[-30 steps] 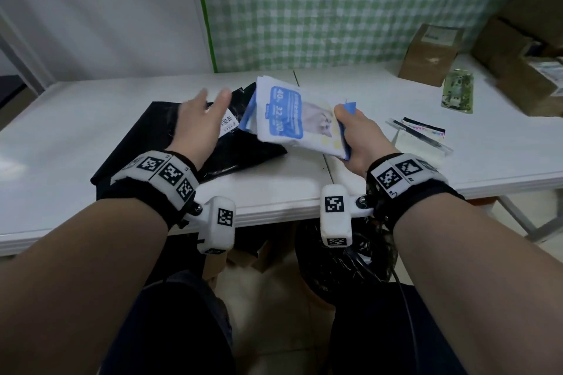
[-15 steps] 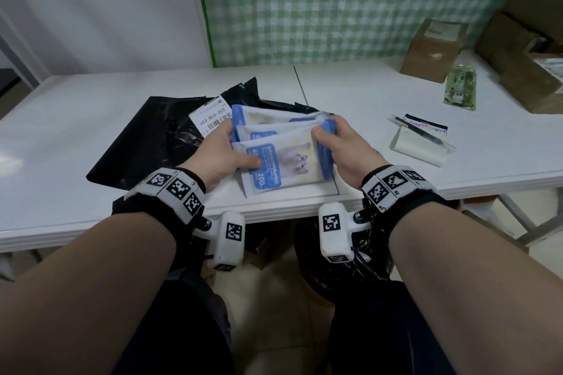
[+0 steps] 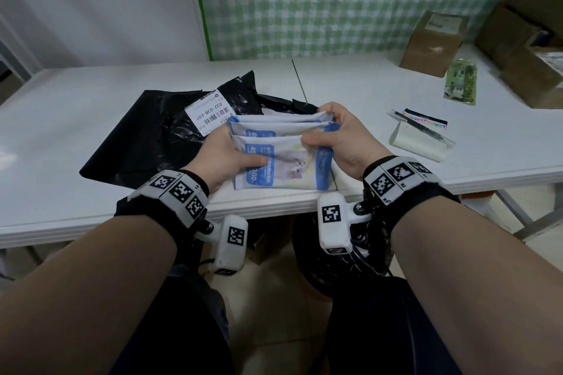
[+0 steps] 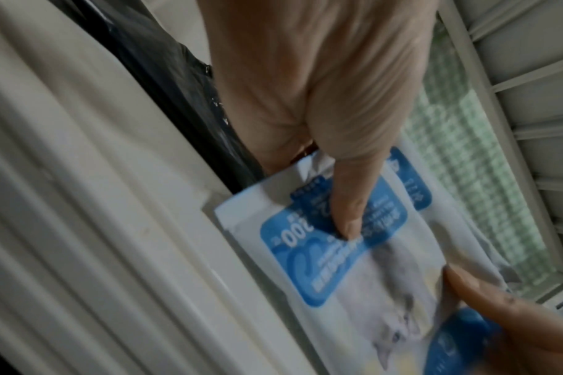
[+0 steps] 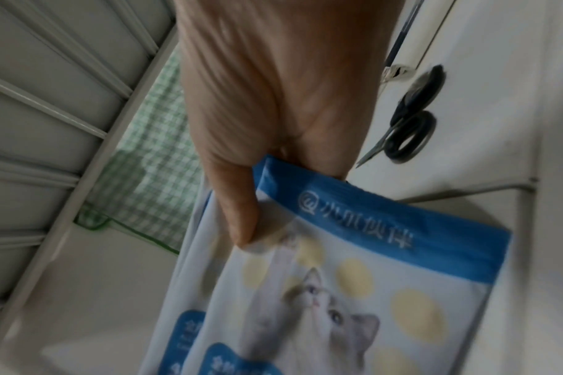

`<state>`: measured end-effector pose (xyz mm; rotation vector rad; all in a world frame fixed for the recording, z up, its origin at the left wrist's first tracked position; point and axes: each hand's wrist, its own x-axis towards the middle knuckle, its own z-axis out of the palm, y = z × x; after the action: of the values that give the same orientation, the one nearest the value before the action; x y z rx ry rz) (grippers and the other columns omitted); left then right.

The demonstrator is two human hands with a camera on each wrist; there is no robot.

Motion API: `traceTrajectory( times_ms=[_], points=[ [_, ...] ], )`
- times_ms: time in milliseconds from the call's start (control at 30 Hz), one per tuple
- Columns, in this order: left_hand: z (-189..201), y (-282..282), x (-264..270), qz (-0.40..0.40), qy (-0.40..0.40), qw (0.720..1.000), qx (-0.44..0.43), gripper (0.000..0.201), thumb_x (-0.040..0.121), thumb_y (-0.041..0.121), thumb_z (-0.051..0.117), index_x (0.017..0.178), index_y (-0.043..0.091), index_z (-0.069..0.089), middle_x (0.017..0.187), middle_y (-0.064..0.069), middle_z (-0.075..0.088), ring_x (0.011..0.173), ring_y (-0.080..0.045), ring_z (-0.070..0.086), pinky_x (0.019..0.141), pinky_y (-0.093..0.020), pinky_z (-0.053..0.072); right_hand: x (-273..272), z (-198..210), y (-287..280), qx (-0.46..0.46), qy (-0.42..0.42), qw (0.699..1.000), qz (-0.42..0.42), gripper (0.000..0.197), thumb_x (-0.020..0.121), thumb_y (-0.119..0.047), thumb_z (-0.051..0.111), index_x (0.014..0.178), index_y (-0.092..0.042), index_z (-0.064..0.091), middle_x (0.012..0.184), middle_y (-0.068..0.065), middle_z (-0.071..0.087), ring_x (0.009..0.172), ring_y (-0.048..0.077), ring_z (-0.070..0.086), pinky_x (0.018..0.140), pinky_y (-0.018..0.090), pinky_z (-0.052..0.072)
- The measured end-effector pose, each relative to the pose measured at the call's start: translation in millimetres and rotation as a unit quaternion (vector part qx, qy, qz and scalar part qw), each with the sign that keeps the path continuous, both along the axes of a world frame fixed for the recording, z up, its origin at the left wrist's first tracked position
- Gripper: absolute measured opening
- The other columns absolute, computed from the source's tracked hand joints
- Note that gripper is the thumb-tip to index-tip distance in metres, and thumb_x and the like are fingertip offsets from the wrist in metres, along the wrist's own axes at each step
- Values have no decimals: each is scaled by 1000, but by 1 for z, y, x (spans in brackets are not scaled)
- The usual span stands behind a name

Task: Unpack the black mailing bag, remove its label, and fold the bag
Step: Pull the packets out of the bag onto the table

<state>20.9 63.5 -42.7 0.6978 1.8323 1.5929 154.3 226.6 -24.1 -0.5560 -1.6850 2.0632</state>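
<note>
The left hand (image 3: 225,155) grips the left end of a fanned stack of blue-and-white pouches (image 3: 280,155), thumb pressed on the top pouch's blue panel, fingers hidden beneath. The right hand (image 3: 338,137) pinches the right end, thumb on top just below the blue header band, fingers curled round the far edge. Both hands are closed on the same stack, which hangs or rests just above the near edge of the white table (image 3: 91,100).

The pouches are slick and overlap loosely, so the likeliest slip is one sliding out from between the thumbs; the lowest sits nearest the table edge and could drop to the floor towards the person's lap. A squeeze on only the top pouch would leave the ones beneath free to fan further.

Just beyond the left hand lies the black mailing bag (image 3: 146,137), crumpled and open-mouthed, with its white label (image 3: 210,111) still stuck on, face up, close to the left fingers. Setting the pouches down on the bag would cover the label and hinder peeling and folding.

To the right of the right hand there is bare table, then a clear-sleeved packet with a pen (image 3: 420,137); the right-wrist view also shows scissors (image 5: 408,126) lying near the hand on that side. Further off stand cardboard boxes (image 3: 432,42) and a green packet (image 3: 461,82). The bare strip right of the right hand looks the safest place to park the stack.
</note>
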Motion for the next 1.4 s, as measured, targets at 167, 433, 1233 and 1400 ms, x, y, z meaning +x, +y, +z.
traceTrajectory(
  times_ms=[167,433,1233,1400],
  points=[
    [-1,2,0,22,2,999,31,50,69,-19,68,117,-9,56,103,-15,70,83,-17,72,74,-31,59,-4,6,0,86,-13,996,2,43,69,19,68,75,-19,49,76,0,56,65,16,56,58,24,51],
    [-9,1,0,-36,-4,999,-28,58,66,-15,74,119,1,57,104,-13,71,93,-24,71,82,-37,57,2,-1,0,241,-121,962,26,52,64,-3,82,104,-30,63,99,-13,54,95,12,55,91,29,51],
    [71,104,-28,28,-105,993,-43,11,85,15,67,89,9,59,85,-11,71,69,-20,68,69,-37,59,-20,42,71,68,-163,983,-47,40,78,-16,76,115,-9,62,88,7,71,65,15,67,55,24,55],
    [80,142,-33,44,-140,989,-8,19,92,31,58,99,14,59,97,-7,63,87,-23,66,82,-36,57,-34,33,109,-34,-130,981,-139,43,82,-15,72,120,-1,58,86,10,68,63,14,66,48,22,53]
  ],
)
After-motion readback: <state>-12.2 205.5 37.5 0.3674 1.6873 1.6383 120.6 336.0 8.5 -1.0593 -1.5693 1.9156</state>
